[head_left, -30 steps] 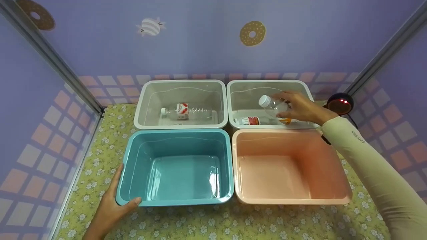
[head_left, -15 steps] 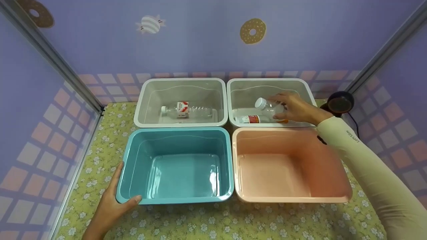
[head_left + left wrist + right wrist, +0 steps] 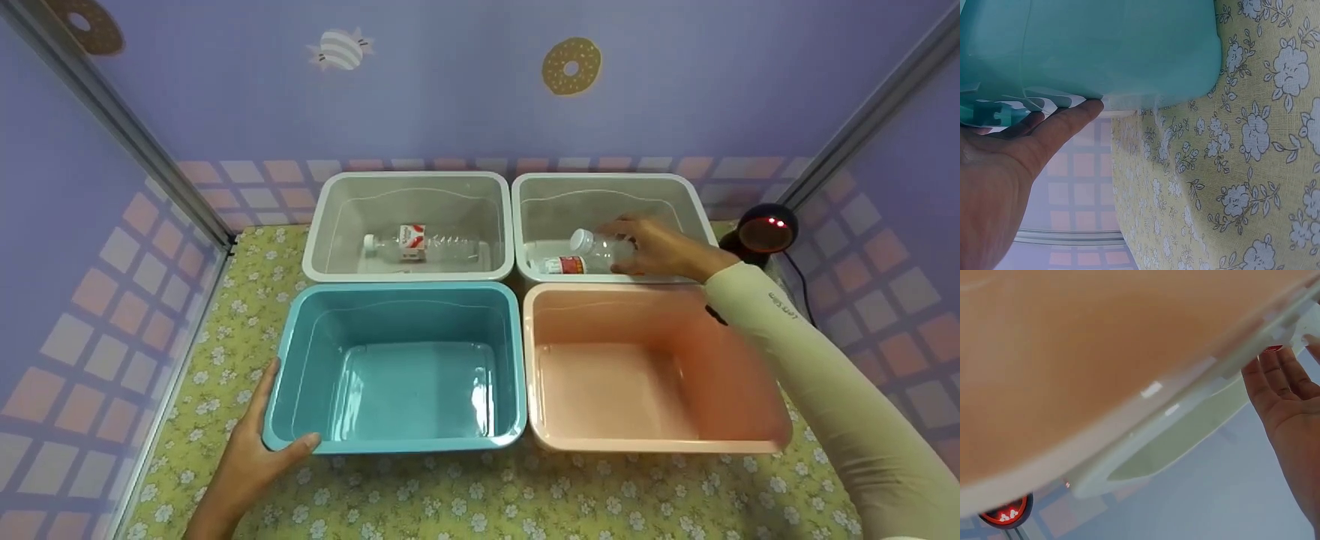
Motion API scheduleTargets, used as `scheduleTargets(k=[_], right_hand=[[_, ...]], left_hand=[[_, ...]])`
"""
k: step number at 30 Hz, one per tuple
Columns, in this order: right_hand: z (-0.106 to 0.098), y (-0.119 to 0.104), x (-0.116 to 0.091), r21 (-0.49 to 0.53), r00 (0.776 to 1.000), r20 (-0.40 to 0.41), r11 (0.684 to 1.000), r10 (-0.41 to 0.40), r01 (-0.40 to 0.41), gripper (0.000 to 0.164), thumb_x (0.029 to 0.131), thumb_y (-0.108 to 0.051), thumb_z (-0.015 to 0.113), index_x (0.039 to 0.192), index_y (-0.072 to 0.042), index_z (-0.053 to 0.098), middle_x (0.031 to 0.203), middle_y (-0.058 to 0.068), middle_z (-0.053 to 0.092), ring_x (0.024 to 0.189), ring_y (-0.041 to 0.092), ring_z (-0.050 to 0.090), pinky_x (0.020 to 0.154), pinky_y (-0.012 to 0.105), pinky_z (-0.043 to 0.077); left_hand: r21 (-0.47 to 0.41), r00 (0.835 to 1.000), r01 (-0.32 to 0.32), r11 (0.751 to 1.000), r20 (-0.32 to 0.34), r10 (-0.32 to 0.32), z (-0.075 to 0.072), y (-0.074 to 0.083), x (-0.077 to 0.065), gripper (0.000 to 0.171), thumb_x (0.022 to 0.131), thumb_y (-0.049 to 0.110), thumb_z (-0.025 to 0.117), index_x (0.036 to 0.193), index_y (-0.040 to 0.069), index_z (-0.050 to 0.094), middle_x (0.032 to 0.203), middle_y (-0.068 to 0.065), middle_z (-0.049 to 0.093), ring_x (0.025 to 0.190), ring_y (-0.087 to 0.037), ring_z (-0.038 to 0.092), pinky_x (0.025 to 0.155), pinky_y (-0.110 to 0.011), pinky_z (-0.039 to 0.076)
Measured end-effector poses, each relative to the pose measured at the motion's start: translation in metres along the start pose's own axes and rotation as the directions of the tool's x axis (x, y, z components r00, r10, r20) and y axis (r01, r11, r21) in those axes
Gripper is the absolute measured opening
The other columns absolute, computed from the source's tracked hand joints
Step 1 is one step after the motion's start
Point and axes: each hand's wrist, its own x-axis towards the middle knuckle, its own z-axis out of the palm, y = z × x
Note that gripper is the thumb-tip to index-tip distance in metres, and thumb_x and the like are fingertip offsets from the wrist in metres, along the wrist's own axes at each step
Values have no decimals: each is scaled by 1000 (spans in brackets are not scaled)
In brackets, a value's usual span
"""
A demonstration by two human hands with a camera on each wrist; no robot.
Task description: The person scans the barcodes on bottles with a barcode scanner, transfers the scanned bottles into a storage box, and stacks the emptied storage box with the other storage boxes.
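My right hand [image 3: 651, 246] reaches into the back right grey bin [image 3: 609, 178] and holds a clear plastic bottle [image 3: 600, 251] with a white cap pointing left. Its thumb and fingers are on either side of the bottle. Below lies another bottle [image 3: 564, 265] with a red and white label, partly hidden by the bin's front rim. My left hand [image 3: 251, 446] rests against the near left corner of the blue bin [image 3: 405, 445], thumb at the front and fingers along the side. In the left wrist view a straight finger [image 3: 1075, 118] touches the outer wall.
A labelled clear bottle [image 3: 412, 244] lies in the back left grey bin [image 3: 409, 278]. The orange bin [image 3: 660, 447] stands in front of the right grey one, under my forearm. A dark round device [image 3: 766, 229] with red lights stands at the far right. Purple walls enclose the flowered tabletop [image 3: 420, 495].
My right hand has lowered the clear bottle deeper into the back right bin and shifted slightly left. The left hand stays at the blue bin's corner.
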Motion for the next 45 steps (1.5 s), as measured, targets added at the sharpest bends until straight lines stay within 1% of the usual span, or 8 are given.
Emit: scheduleTargets(k=[10,16,24,29,32,36,42,45], right_hand=[[6,-2,-1,11,1000,-23,1000,11,-11,62,93,-4,86,149,8,62,134,26,70,123,46,66,106,65,54],[1,-8,-9,36,999,-40,999,3,-2,54,101,-6,80,148,10,61,139,30,67,126,50,64,110,66,51],[-15,-24,-34,74,993,-118,997,11,-2,45,103,-5,77,145,8,64,139,28,67,129,49,64,109,69,51],[-23,-31,-52,70,984,-179,997,-17,30,44,102,-3,79,143,4,68,139,20,69,130,39,65,109,42,55],[-27,-32,-62,52,979,-202,998,-20,31,43,101,-3,80,143,4,69,139,20,70,129,40,66,108,41,57],[-30,-31,-74,24,975,-223,999,-19,25,43,100,-1,80,141,6,69,139,22,70,128,43,67,104,56,58],[-34,-31,-90,33,955,-293,998,-39,51,41,97,6,80,138,6,72,137,21,72,123,40,68,102,17,54],[-35,-31,-98,40,950,-312,998,-30,45,41,98,6,80,138,5,72,136,19,73,121,40,68,102,11,50]], left_hand=[[-3,1000,-17,1000,11,17,0,1,0,111,101,19,79,177,44,1,181,-26,10,148,-64,43,104,-65,57],[-15,1000,-11,1000,11,11,-1,0,0,112,101,19,80,177,47,2,180,-28,14,143,-62,51,97,-47,61],[-11,1000,-6,1000,17,6,-2,-2,0,113,101,20,80,176,48,0,182,-24,8,149,-64,41,104,-62,56],[-3,1000,-10,1000,20,10,-3,-2,1,112,102,20,80,176,46,0,182,-25,8,148,-64,43,103,-61,57],[-7,1000,-6,1000,20,6,-3,-1,1,113,102,20,80,176,47,-1,181,-27,11,146,-64,46,102,-58,58],[-4,999,-23,1000,23,23,-3,0,0,113,103,18,79,177,45,-1,181,-27,11,146,-65,45,103,-63,57],[10,999,-30,999,30,30,-4,1,1,113,103,17,79,177,43,-2,180,-30,11,145,-67,45,98,-61,60],[11,999,-21,1000,31,20,-4,2,1,113,103,19,79,177,44,-2,180,-30,12,144,-67,46,96,-54,62]])
